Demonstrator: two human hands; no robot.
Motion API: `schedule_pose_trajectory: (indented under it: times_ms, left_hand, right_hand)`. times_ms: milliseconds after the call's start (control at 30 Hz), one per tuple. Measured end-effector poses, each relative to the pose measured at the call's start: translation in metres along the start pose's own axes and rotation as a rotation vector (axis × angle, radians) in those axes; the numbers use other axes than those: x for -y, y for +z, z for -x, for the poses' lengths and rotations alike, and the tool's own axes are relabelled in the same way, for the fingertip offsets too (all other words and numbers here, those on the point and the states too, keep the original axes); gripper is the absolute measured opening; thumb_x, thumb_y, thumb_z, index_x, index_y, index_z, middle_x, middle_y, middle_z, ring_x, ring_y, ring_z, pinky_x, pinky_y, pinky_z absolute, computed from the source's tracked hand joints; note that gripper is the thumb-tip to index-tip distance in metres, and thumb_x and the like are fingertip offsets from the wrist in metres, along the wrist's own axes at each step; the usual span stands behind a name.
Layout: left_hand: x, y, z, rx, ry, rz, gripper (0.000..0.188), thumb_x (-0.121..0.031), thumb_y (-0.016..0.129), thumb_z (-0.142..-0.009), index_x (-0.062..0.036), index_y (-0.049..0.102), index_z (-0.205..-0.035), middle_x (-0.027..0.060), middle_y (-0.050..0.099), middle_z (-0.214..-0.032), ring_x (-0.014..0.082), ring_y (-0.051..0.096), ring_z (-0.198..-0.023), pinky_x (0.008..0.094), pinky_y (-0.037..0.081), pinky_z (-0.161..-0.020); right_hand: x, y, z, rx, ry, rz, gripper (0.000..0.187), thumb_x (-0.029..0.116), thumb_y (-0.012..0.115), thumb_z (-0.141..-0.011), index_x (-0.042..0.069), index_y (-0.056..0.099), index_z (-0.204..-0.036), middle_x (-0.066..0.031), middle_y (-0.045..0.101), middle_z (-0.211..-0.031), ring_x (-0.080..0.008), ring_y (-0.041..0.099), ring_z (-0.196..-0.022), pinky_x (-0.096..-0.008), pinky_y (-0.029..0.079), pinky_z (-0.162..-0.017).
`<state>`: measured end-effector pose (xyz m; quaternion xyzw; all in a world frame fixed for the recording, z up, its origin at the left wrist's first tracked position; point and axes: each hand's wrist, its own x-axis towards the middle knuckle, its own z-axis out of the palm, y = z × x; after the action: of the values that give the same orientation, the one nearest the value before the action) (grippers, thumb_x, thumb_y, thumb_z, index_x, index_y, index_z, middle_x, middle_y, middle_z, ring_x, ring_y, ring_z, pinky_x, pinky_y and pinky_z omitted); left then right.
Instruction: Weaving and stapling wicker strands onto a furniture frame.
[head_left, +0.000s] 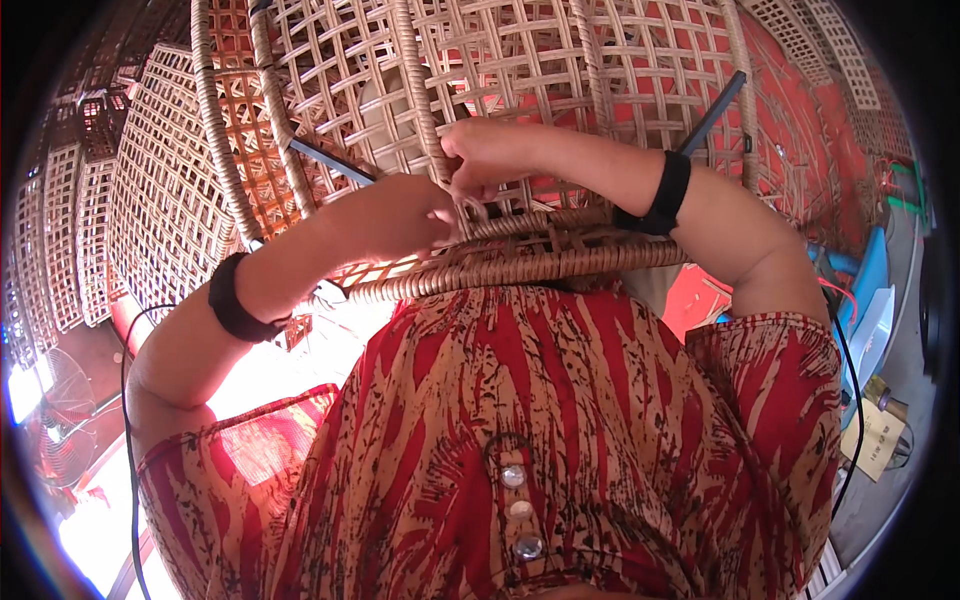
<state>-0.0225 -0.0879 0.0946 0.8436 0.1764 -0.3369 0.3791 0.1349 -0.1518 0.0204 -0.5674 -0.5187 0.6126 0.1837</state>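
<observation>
A large woven rattan panel (pixel 500 60) with an open lattice and wrapped ribs stands in front of me, its near edge a thick wrapped rim (pixel 530 266) at my waist. My left hand (pixel 405 215) is curled closed close to the inner rim, its fingertips pinching at a thin pale cane strand (pixel 474 212). Just above and to the right, my right hand (pixel 480 155) is closed beside a vertical wrapped rib (pixel 418 90), over the same strand. The hands are close together, and their fingers partly hide the strand's ends.
More woven panels (pixel 165 170) stack up at the left, by a wire fan (pixel 62 420). Dark flat sticks (pixel 718 108) protrude beyond my wrists. Cane scraps lie on the red floor (pixel 780 110). A blue object (pixel 868 285) and a yellowish card (pixel 873 440) are at the right.
</observation>
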Motion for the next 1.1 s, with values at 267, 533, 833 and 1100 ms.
schedule_pose_trajectory:
  times_ms: [267, 533, 833, 1100]
  left_hand:
    - [0.03, -0.015, -0.029, -0.183, -0.246, 0.812, 0.039, -0.019, 0.061, -0.085, 0.0025, 0.049, -0.116, 0.0126, 0.061, -0.105, 0.0176, 0.058, -0.095, 0.0321, 0.046, -0.086]
    - [0.035, -0.015, -0.035, -0.187, -0.253, 0.816, 0.036, -0.017, 0.064, -0.084, 0.0007, 0.051, -0.112, 0.009, 0.06, -0.102, 0.0165, 0.057, -0.094, 0.0311, 0.045, -0.085]
    - [0.04, -0.016, -0.035, -0.201, -0.262, 0.769, 0.03, -0.018, 0.063, -0.084, -0.0025, 0.056, -0.108, 0.0062, 0.061, -0.102, 0.0147, 0.058, -0.093, 0.0301, 0.044, -0.085]
    - [0.023, -0.003, -0.028, -0.253, -0.311, 0.639, 0.037, -0.027, 0.062, -0.085, -0.0026, 0.054, -0.112, 0.0088, 0.061, -0.1, 0.0181, 0.058, -0.088, 0.0377, 0.048, -0.075]
  right_hand:
    - [-0.005, 0.001, -0.007, -0.116, -0.289, 0.459, 0.019, 0.009, 0.071, -0.061, -0.001, 0.064, -0.075, -0.0135, 0.064, -0.076, -0.0299, 0.064, -0.072, -0.038, 0.05, -0.064]
    - [-0.015, 0.02, -0.01, -0.525, -0.36, 0.673, 0.016, 0.01, 0.067, -0.061, 0.002, 0.065, -0.075, -0.0153, 0.063, -0.072, -0.0335, 0.064, -0.073, -0.0412, 0.051, -0.066]
    - [-0.002, 0.005, -0.008, -0.096, -0.129, 0.061, 0.04, 0.001, 0.062, -0.063, 0.0, 0.058, -0.103, -0.0115, 0.065, -0.089, -0.0203, 0.062, -0.076, -0.0344, 0.049, -0.066]
    - [-0.025, 0.002, -0.025, 0.118, -0.12, -0.519, 0.038, 0.005, 0.064, -0.07, 0.004, 0.055, -0.107, -0.0089, 0.061, -0.093, -0.0199, 0.064, -0.08, -0.0317, 0.055, -0.069]
